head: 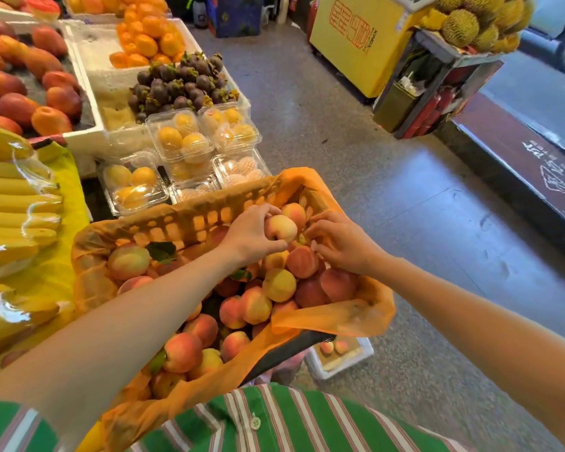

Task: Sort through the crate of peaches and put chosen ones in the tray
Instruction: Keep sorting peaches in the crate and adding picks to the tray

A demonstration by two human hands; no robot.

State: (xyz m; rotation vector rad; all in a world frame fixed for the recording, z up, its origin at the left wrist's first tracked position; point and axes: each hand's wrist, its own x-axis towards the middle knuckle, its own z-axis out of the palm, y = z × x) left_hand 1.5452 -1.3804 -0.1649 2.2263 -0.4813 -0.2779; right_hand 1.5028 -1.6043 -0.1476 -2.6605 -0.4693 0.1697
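Note:
A crate [190,216] lined with an orange plastic bag holds several red and yellow peaches. My left hand [252,233] grips a pale pink peach [281,227] lifted just above the pile at the crate's far end. My right hand [340,243] reaches into the same corner, fingers curled down among the peaches beside a red peach [302,261]; what its fingertips hold is hidden. On the floor below the crate's right side stands a white foam tray [366,349] with two small peaches in it.
Bananas [17,207] lie on a yellow cloth at the left. Clear boxes of yellow fruit [183,138] sit beyond the crate, with mangosteens [180,83], oranges and mangoes behind. Open grey floor spreads to the right; a durian stand [463,24] is at the far right.

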